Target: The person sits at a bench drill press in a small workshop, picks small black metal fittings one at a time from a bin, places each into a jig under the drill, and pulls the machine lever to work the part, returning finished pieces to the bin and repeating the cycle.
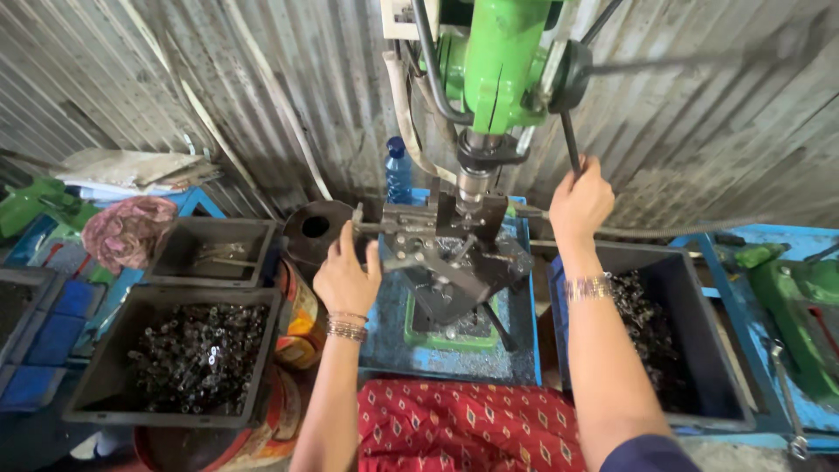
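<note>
The dark metal clamp block (450, 253) sits on the blue table (384, 341) right under the green drill machine (498, 70), so the drill tip comes down onto it. The left hand (345, 275) rests on the block's left side, fingers spread, to steady it. The right hand (578, 203) is closed tight around the thin black lever (570, 140). A black bin of small metal parts (188, 354) waits on the left, another dark bin (690, 350) on the right. A blue bottle (398, 170) stands behind.
</note>
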Demonstrator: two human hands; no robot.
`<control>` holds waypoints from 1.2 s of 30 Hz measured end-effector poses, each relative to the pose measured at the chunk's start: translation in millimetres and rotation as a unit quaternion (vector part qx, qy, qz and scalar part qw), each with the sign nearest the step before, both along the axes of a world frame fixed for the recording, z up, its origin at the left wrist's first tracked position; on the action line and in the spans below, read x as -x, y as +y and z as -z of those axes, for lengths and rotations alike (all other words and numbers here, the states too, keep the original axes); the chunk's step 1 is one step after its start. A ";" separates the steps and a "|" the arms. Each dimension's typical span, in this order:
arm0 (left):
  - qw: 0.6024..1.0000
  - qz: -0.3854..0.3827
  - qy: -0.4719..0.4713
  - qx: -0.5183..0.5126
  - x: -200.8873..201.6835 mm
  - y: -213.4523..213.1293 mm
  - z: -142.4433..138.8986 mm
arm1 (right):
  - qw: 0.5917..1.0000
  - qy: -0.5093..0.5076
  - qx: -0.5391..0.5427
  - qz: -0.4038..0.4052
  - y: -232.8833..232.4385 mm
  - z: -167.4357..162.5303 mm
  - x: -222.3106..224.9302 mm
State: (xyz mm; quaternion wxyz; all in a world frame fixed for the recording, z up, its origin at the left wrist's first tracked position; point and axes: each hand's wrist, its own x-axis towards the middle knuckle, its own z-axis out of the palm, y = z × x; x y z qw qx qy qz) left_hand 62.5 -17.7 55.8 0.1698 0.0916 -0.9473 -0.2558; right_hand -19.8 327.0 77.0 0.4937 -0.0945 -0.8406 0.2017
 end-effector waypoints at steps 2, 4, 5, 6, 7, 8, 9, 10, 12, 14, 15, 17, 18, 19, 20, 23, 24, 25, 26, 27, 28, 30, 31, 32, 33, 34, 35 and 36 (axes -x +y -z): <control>0.993 -0.076 0.059 -0.062 -17.9 10.4 4.5 | 0.996 -0.076 0.001 0.042 -2.1 -5.0 -34.9; 0.977 -0.058 0.164 -0.126 -26.3 27.4 8.7 | 0.992 -0.116 -0.004 0.046 -1.7 -19.6 -60.9; 0.960 -0.003 0.230 -0.160 -31.0 42.6 12.6 | 0.989 -0.141 -0.007 0.049 -1.0 -25.3 -74.8; 0.934 0.052 0.297 -0.192 -32.9 58.9 15.7 | 0.987 -0.154 -0.013 0.052 -1.7 -31.3 -83.9; 0.914 0.111 0.267 -0.283 -31.5 81.7 18.1 | 0.985 -0.162 -0.018 0.056 -1.7 -39.4 -89.0; 0.883 0.169 0.233 -0.371 -30.7 105.9 21.3 | 0.983 -0.172 -0.023 0.059 -2.9 -45.5 -93.6; 0.768 0.179 0.136 -0.599 -23.8 131.9 23.5 | 0.983 -0.172 -0.025 0.063 -4.6 -49.2 -97.3; 0.597 0.172 0.031 -0.783 -11.2 154.9 24.0 | 0.983 -0.171 -0.026 0.067 -6.3 -52.5 -98.2; 0.404 0.200 -0.034 -0.892 15.9 175.8 27.9 | 0.984 -0.163 -0.027 0.059 -8.0 -55.7 -99.6; 0.418 0.109 -0.006 -0.902 44.3 184.8 32.4 | 0.987 -0.153 -0.028 0.037 -6.7 -54.5 -101.5; 0.424 0.063 0.009 -0.903 53.6 187.3 35.7 | 0.987 -0.153 -0.026 0.035 -5.8 -54.1 -100.6; 0.447 0.037 0.027 -0.893 57.3 195.1 46.6 | 0.987 -0.158 -0.023 0.032 -3.0 -51.4 -100.4; 0.459 0.026 0.037 -0.887 54.2 199.2 49.0 | 0.987 -0.156 -0.024 0.032 -1.9 -50.4 -99.8; 0.524 0.045 0.031 -0.850 47.9 205.1 53.5 | 0.987 -0.152 -0.026 0.032 -1.4 -49.8 -98.5; 0.587 0.063 0.024 -0.807 38.2 212.3 60.6 | 0.988 -0.150 -0.027 0.031 -1.1 -49.0 -97.7; 0.688 0.212 -0.059 -0.692 8.4 221.9 78.6 | 0.987 -0.157 -0.024 0.037 -1.0 -47.9 -96.9; 0.701 0.275 -0.095 -0.651 0.2 220.1 81.8 | 0.986 -0.159 -0.025 0.035 -1.1 -47.8 -97.2; 0.831 0.261 -0.092 -0.483 -5.1 215.3 83.8 | 0.987 -0.158 -0.025 0.033 -1.0 -48.6 -96.8; 0.923 0.234 -0.085 -0.293 -11.0 206.4 86.4 | 0.987 -0.158 -0.024 0.032 -1.0 -48.8 -97.5; 0.973 0.198 -0.076 -0.090 -14.7 195.8 88.4 | 0.987 -0.156 -0.022 0.028 -1.1 -48.6 -98.7; 0.990 0.134 -0.030 -0.021 -14.2 187.3 88.8 | 0.988 -0.153 -0.020 0.023 -1.4 -48.8 -99.4; 0.991 0.005 0.070 0.118 -10.1 170.0 89.4 | 0.989 -0.148 -0.019 0.023 -1.7 -50.1 -99.6; 0.990 0.009 0.075 0.120 -7.7 162.5 89.9 | 0.988 -0.148 -0.021 0.028 -2.1 -50.5 -99.5; 0.989 0.014 0.079 0.122 -5.9 155.1 90.8 | 0.988 -0.148 -0.023 0.032 -2.4 -50.9 -99.8; 0.989 0.017 0.081 0.124 -5.3 150.0 92.1 | 0.988 -0.149 -0.022 0.031 -2.6 -51.0 -100.6; 0.995 0.038 0.055 0.079 -5.4 146.4 93.4 | 0.988 -0.151 -0.022 0.030 -2.7 -51.1 -101.0; 0.997 0.060 0.030 0.035 -6.8 144.3 94.9 | 0.988 -0.150 -0.020 0.028 -3.1 -51.7 -100.6; 0.997 0.081 0.005 -0.010 -9.7 144.5 96.8 | 0.988 -0.148 -0.020 0.025 -2.9 -52.1 -101.0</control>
